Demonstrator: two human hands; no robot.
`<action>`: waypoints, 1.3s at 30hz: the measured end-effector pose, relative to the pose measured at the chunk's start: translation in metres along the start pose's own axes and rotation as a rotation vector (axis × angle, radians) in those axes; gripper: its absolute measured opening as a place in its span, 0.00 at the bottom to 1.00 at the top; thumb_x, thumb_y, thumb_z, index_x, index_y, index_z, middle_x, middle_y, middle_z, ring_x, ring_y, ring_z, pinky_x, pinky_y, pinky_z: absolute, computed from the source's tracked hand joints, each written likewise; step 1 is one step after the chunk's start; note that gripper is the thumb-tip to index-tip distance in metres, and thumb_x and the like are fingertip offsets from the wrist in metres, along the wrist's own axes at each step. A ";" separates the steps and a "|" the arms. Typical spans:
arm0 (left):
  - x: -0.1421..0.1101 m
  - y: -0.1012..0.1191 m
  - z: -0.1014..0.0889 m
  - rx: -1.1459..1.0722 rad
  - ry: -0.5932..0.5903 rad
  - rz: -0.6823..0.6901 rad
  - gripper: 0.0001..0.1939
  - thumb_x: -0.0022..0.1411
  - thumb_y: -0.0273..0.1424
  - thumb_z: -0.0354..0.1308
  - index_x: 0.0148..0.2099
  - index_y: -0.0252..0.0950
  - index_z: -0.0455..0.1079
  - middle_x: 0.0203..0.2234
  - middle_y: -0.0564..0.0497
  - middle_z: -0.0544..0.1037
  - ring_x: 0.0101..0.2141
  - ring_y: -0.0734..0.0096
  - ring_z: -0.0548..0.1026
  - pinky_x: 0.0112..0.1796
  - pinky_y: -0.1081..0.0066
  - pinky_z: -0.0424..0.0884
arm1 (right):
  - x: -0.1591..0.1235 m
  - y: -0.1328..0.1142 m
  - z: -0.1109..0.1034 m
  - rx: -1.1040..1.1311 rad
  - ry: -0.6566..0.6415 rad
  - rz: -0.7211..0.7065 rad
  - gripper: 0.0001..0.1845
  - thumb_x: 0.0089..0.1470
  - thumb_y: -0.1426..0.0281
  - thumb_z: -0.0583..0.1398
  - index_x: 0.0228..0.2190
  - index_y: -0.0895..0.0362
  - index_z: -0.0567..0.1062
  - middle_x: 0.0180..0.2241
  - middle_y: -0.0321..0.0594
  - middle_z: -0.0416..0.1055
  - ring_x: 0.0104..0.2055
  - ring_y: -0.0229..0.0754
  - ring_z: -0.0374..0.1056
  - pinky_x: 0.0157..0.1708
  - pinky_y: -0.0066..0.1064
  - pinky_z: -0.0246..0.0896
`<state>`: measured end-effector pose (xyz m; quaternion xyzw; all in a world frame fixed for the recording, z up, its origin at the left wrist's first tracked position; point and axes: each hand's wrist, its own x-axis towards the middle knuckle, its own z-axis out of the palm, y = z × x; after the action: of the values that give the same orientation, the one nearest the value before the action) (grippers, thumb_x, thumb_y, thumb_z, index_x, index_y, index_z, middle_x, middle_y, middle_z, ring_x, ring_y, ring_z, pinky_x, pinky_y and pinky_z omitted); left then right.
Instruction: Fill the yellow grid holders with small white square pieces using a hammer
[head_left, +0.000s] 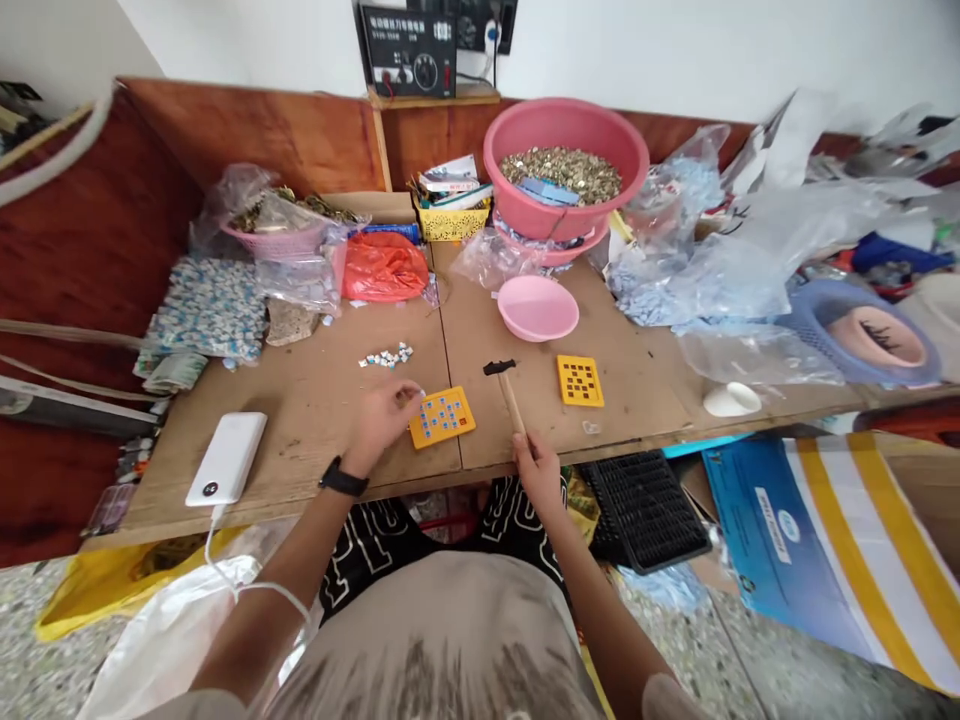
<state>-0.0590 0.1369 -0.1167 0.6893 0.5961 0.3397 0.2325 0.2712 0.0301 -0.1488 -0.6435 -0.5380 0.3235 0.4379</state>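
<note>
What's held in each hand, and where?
Right hand: a small hammer, by its wooden handle. Left hand: possibly a tiny piece, too small to tell.

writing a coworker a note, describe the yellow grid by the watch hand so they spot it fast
Below the pink basin on the wooden table, two yellow square grids lie near the edge. This one sits by the left hand, with blue in its holes; the other shows dark holes.

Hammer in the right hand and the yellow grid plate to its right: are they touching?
Apart. The head view shows the wooden tabletop plainly between the hammer, gripped by the right hand, and the yellow grid plate.
</note>
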 end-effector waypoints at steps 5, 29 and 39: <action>-0.025 0.053 0.051 0.193 -0.157 0.170 0.06 0.72 0.31 0.64 0.45 0.40 0.83 0.44 0.43 0.87 0.49 0.49 0.81 0.55 0.50 0.77 | -0.002 0.000 0.000 0.043 0.038 0.033 0.31 0.75 0.40 0.57 0.31 0.51 0.71 0.26 0.34 0.69 0.29 0.43 0.64 0.34 0.34 0.62; -0.078 0.048 0.054 0.343 0.021 0.053 0.35 0.70 0.47 0.69 0.73 0.41 0.72 0.74 0.35 0.70 0.69 0.33 0.68 0.68 0.42 0.66 | -0.071 -0.015 -0.047 -0.235 -0.054 -0.092 0.27 0.78 0.49 0.57 0.58 0.54 0.84 0.43 0.46 0.88 0.40 0.50 0.81 0.43 0.35 0.73; -0.077 0.026 0.044 0.348 -0.013 0.000 0.49 0.69 0.49 0.69 0.83 0.38 0.60 0.83 0.27 0.56 0.77 0.23 0.60 0.70 0.33 0.63 | -0.063 -0.012 -0.030 -0.254 -0.108 -0.084 0.27 0.78 0.48 0.57 0.54 0.52 0.87 0.42 0.48 0.88 0.40 0.55 0.82 0.43 0.38 0.71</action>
<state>-0.0134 0.0600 -0.1413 0.7215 0.6442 0.2269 0.1135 0.2800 -0.0373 -0.1289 -0.6525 -0.6238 0.2682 0.3364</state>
